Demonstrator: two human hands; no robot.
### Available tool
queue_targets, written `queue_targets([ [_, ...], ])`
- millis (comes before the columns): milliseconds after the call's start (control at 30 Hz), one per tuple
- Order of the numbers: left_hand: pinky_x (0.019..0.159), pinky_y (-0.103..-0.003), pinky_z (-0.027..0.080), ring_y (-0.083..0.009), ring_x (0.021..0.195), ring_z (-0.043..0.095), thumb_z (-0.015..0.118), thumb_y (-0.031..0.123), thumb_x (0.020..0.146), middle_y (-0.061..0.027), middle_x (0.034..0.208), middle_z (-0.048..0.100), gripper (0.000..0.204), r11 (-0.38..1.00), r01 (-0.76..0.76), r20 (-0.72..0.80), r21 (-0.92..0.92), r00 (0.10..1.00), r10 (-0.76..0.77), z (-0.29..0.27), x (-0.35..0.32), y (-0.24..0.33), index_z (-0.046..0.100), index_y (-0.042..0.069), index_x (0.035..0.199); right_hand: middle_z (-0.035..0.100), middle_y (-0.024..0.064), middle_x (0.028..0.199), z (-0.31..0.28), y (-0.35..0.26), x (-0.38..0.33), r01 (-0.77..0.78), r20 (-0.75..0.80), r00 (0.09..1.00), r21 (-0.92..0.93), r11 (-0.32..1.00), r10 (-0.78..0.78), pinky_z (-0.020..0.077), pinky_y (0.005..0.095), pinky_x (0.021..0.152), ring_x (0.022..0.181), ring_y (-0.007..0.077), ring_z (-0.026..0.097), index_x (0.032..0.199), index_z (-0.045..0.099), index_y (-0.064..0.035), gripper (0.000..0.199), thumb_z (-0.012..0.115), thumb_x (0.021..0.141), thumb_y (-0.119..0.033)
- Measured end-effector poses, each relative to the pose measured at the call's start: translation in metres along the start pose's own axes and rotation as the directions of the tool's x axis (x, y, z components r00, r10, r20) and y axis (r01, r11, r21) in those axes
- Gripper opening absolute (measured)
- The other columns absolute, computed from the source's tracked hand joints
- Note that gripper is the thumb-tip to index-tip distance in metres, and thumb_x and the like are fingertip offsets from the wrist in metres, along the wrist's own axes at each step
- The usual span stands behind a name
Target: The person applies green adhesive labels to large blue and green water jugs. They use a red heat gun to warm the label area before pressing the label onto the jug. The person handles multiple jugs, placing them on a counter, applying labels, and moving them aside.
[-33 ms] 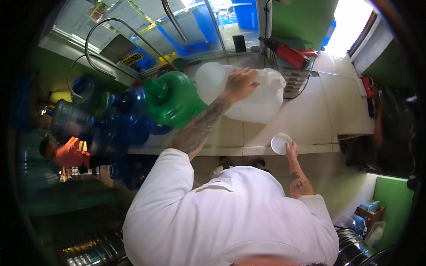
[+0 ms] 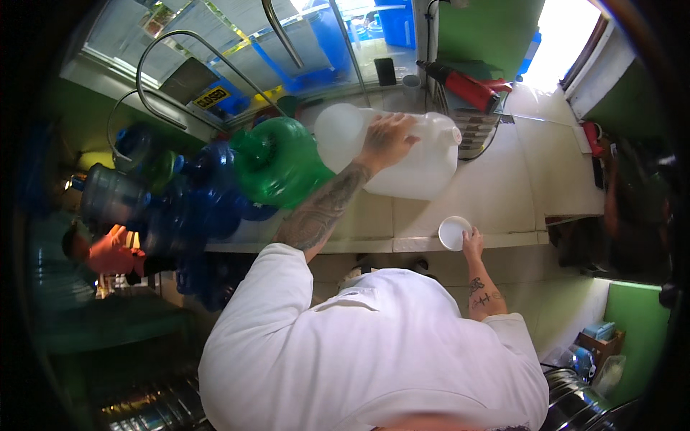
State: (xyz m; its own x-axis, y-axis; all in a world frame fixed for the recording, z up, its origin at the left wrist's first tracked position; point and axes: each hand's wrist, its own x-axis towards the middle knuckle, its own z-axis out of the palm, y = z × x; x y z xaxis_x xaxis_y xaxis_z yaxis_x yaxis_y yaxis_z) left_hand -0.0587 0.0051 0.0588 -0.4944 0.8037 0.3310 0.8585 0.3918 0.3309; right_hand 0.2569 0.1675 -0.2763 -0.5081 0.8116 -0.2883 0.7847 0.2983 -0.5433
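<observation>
Right hand (image 2: 471, 243) holding white cup (image 2: 452, 233), left hand (image 2: 390, 139) resting on translucent jug (image 2: 422, 172).
Right grip is pinching cup's edge, just right of centre. Left grip is lying over jug, upper centre; can't tell if it's clasping anything. Jug is sitting on table (image 2: 503, 179), green bottle (image 2: 284, 169) showing just to its left.

At upper centre, the left hand (image 2: 388, 140) covers part of the translucent white plastic jug (image 2: 424, 171). The top edge cuts off a bent steel pipe (image 2: 281, 32). At left, round blue plastic bottles (image 2: 210, 194) blur into shadow, uncountable; farther left, an orange-clad person (image 2: 109, 253) is too blurred to make out.
</observation>
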Motion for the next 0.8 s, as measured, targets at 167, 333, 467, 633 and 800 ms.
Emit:
queue_targets([
  [167, 0.094, -0.045, 0.047, -0.0317, 0.109, 0.065, 0.080, 0.025, 0.082, -0.0110, 0.110, 0.070, 0.040, 0.970, -0.110, -0.205, -0.215, 0.977, 0.065, -0.042, -0.031, 0.007, 0.068, 0.010, 0.116, 0.054, 0.0234, 0.140, -0.039, -0.018, -0.039, 0.024, -0.159, 0.987, 0.244, 0.969, 0.016, 0.0440, 0.0445, 0.107, 0.130, 0.0354, 0.053, 0.140, 0.055, -0.0027, 0.057, 0.055, 0.103, -0.047],
  [333, 0.092, -0.042, 0.051, -0.0353, 0.104, 0.065, 0.077, 0.018, 0.084, -0.0150, 0.111, 0.069, 0.039, 0.796, -0.156, -0.447, -0.585, 0.881, -0.156, -0.060, -0.052, -0.067, 0.068, 0.006, 0.120, 0.054, 0.0191, 0.141, -0.138, -0.093, -0.109, 0.352, -0.533, 0.846, 0.512, 0.784, -0.032, 0.0426, 0.0408, 0.108, 0.131, 0.0311, 0.053, 0.145, 0.050, 0.0001, 0.059, 0.044, 0.109, -0.046],
  [467, 0.094, -0.035, 0.048, -0.0191, 0.109, 0.063, 0.061, 0.017, 0.098, -0.0084, 0.116, 0.069, 0.032, 0.258, 0.261, 0.116, -0.930, 0.876, -0.467, 0.009, -0.072, -0.117, 0.065, 0.004, 0.127, 0.054, 0.0192, 0.142, -0.191, -0.182, -0.149, 0.574, -0.721, 0.654, 0.276, 0.771, -0.228, 0.0422, 0.0407, 0.108, 0.132, 0.0303, 0.051, 0.148, 0.048, 0.0003, 0.057, 0.047, 0.109, -0.041],
  [633, 0.106, -0.038, 0.043, -0.0196, 0.124, 0.055, 0.053, 0.044, 0.106, -0.0058, 0.134, 0.060, 0.053, -0.111, 0.390, 0.405, -0.914, 0.866, -0.293, 0.113, -0.105, -0.139, 0.050, 0.007, 0.144, 0.053, 0.0199, 0.142, -0.216, -0.258, -0.191, 0.460, -0.745, 0.568, -0.066, 0.885, -0.351, 0.0430, 0.0434, 0.108, 0.130, 0.0326, 0.051, 0.147, 0.050, -0.0010, 0.053, 0.055, 0.106, -0.033],
  [800, 0.113, -0.042, 0.040, -0.0221, 0.133, 0.052, 0.053, 0.045, 0.105, -0.0080, 0.145, 0.054, 0.056, -0.329, 0.396, 0.458, -0.857, 0.879, -0.134, 0.164, -0.108, -0.137, 0.047, 0.007, 0.146, 0.053, 0.0216, 0.139, -0.219, -0.296, -0.231, 0.404, -0.730, 0.479, -0.310, 0.861, -0.488, 0.0436, 0.0459, 0.107, 0.129, 0.0359, 0.051, 0.145, 0.052, -0.0022, 0.051, 0.062, 0.102, -0.027],
])
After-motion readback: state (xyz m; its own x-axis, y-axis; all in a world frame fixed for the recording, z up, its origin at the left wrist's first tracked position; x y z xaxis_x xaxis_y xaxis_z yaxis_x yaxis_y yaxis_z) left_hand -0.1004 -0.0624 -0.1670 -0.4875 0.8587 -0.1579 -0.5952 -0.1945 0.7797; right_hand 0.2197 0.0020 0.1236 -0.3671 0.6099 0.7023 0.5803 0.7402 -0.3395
